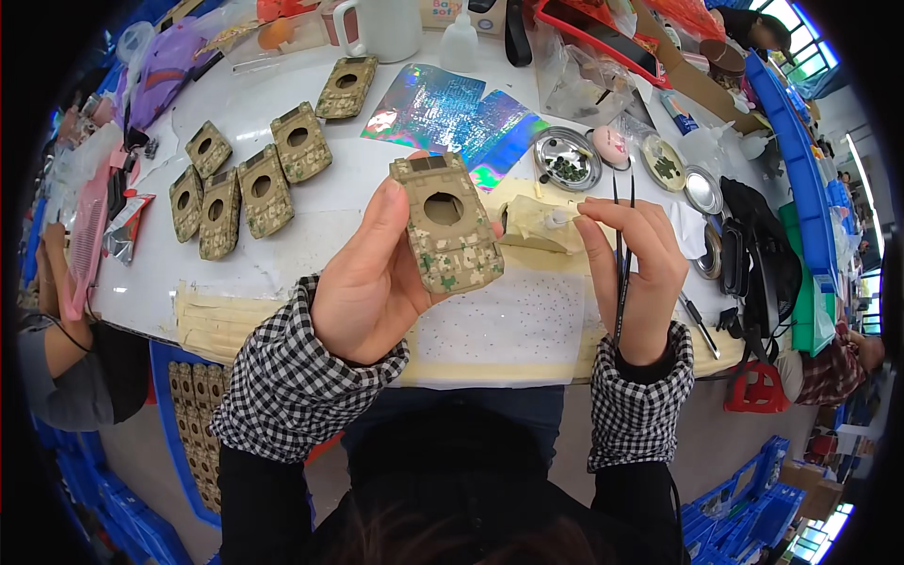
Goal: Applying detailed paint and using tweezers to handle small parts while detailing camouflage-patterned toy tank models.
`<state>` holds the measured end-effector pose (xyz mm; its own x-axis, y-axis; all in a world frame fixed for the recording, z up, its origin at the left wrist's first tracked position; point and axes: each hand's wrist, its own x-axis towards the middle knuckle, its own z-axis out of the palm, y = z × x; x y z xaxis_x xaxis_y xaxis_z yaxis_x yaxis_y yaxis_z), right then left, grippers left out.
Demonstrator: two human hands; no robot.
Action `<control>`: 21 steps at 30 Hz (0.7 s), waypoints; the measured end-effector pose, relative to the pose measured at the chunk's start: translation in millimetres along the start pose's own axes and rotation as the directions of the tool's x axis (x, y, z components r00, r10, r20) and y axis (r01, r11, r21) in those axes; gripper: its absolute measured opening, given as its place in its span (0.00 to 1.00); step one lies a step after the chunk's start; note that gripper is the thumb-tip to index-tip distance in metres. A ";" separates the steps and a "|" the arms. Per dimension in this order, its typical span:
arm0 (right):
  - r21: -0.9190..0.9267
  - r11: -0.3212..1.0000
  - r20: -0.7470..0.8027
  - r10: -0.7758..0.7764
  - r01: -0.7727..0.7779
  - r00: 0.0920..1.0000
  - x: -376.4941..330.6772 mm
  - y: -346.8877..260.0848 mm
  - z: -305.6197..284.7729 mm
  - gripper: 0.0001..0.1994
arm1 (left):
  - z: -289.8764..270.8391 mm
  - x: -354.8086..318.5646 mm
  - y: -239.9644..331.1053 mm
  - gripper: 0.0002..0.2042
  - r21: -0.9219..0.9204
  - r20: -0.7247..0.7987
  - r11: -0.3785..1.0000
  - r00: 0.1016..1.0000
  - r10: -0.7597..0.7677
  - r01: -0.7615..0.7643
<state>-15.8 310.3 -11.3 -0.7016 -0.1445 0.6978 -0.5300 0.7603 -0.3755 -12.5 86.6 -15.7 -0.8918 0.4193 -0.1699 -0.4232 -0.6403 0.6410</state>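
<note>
My left hand (363, 287) holds up a camouflage-patterned toy tank hull (461, 252) with a round hole in its top, thumb along its left edge. Several green patches mark its near end. Slim dark tweezers (621, 297) with pale tips pointing away are held in my right hand (650, 282). The thumb and forefinger of that hand come close to a small whitish piece (557, 218) on a tape-covered block (527, 226); whether they touch it I cannot tell. Below the hull lies a white sheet (499, 325) scattered with tiny dark specks.
Several similar hulls (266, 191) stand at the left, more in a blue crate (174, 424) below. Shiny holographic sheets (452, 118) lie ahead. A round tin (567, 158) with small dark-green parts, a second dish (663, 162) and a black pen-like tool (700, 325) are at the right.
</note>
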 end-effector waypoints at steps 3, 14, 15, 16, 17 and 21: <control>0.013 1.000 -0.026 -0.004 0.004 1.000 0.2 -0.6 -0.6 0.08 | -1.6 0.2 -2.2 0.25 0.033 0.002 0.999 1.000 0.008 -0.008; 0.450 0.891 -0.019 0.085 -0.067 0.996 -5.3 -36.6 -16.5 0.08 | 0.5 -1.1 -3.6 0.24 0.098 0.031 0.994 0.999 -0.041 0.038; 0.469 0.881 0.024 0.054 -0.058 0.998 -5.0 -36.8 -13.0 0.07 | 0.5 -1.4 -3.9 0.24 0.100 0.040 0.994 0.998 -0.048 0.044; 0.539 0.838 0.048 0.072 -0.086 0.996 -5.5 -36.7 -6.4 0.07 | 0.5 -1.6 -4.2 0.24 0.103 0.048 0.993 0.997 -0.055 0.050; 0.605 0.788 0.073 0.088 -0.114 0.993 -6.1 -38.2 -0.6 0.06 | 0.4 -1.5 -4.8 0.24 0.104 0.056 0.993 0.997 -0.058 0.052; 0.741 0.609 0.162 0.246 -0.283 0.955 -7.4 -47.9 10.7 0.05 | -2.1 -1.2 -7.3 0.24 0.097 0.063 0.994 0.996 -0.058 0.052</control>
<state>9.7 268.1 -5.0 -0.8782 -0.0536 0.4752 -0.4772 0.0342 -0.8781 -8.6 89.5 -21.8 -0.8536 0.4960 -0.1593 -0.4515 -0.5519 0.7011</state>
